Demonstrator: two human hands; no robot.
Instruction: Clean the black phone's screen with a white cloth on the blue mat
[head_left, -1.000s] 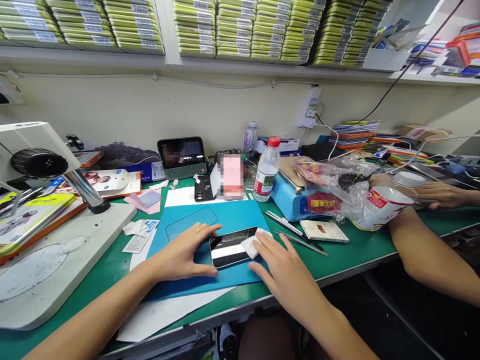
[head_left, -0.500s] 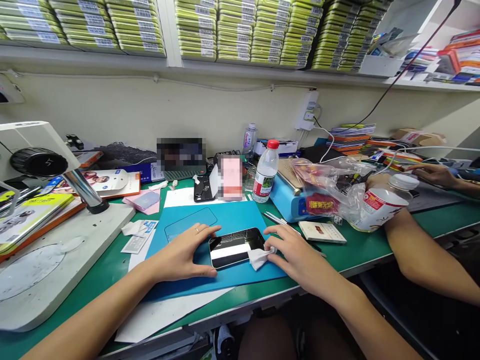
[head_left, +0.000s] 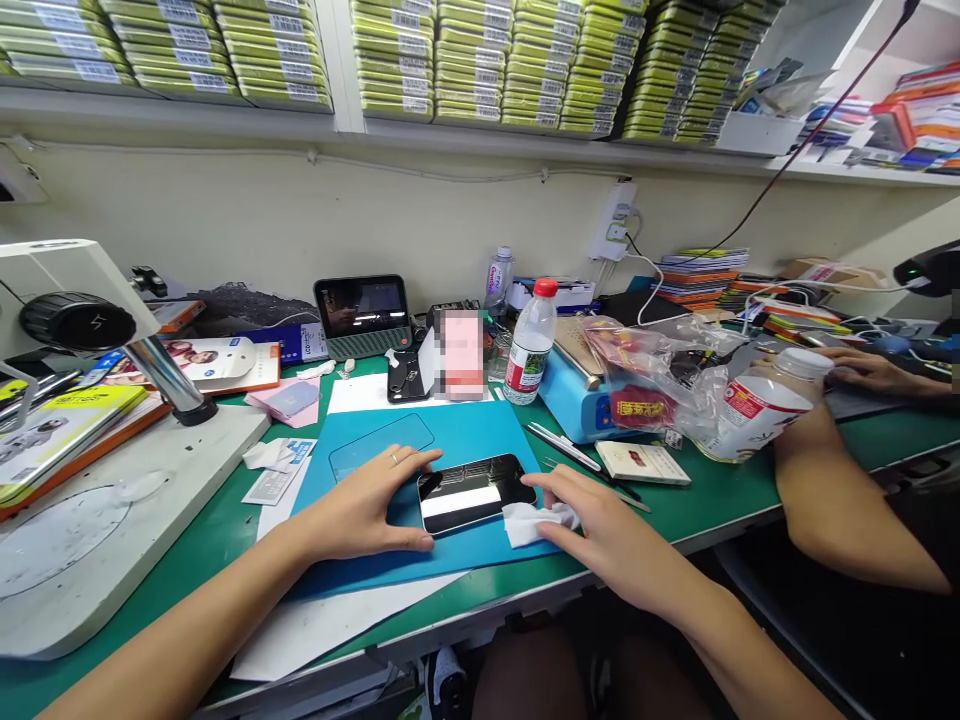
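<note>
A black phone (head_left: 474,492) lies screen up on a blue mat (head_left: 457,440) in front of me. My left hand (head_left: 364,505), with a ring on one finger, rests flat on the mat and braces the phone's left end between thumb and fingers. My right hand (head_left: 600,530) lies on the mat's right edge, fingers stretched over a crumpled white wipe (head_left: 534,522) just right of the phone.
Tweezers (head_left: 562,447) and a small white box (head_left: 643,462) lie right of the mat. Behind stand a water bottle (head_left: 531,342), a blue device (head_left: 577,400) and a small screen (head_left: 363,312). A microscope base (head_left: 112,500) fills the left. Another person's arm (head_left: 832,480) rests at right.
My right hand has drawn the white wipe off the phone's right end, down and to the right onto the mat. The left hand has stayed put.
</note>
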